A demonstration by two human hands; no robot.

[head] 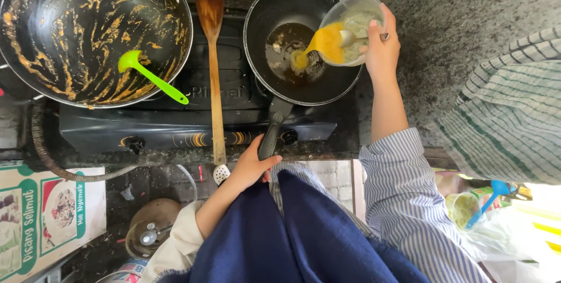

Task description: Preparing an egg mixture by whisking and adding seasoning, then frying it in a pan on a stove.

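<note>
Head view: right hand (383, 49) fingers grip the tilted clear bowl (353, 26), pouring beaten egg (327, 42) best slowly mid-pan, while left hand (251, 166) fingers clasp the frying pan (292, 78) handle steady.

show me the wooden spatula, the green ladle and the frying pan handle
wooden spatula (214, 78): head view, middle of its long shaft
green ladle (153, 77): head view, on its handle inside the wok
frying pan handle (272, 128): head view, black grip above the left hand

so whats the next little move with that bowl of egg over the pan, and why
Probably tip the clear bowl a little steeper: beaten egg is only starting to pool in the frying pan, much remains inside, and the left hand already steadies the pan handle while the right hand pours.
</note>
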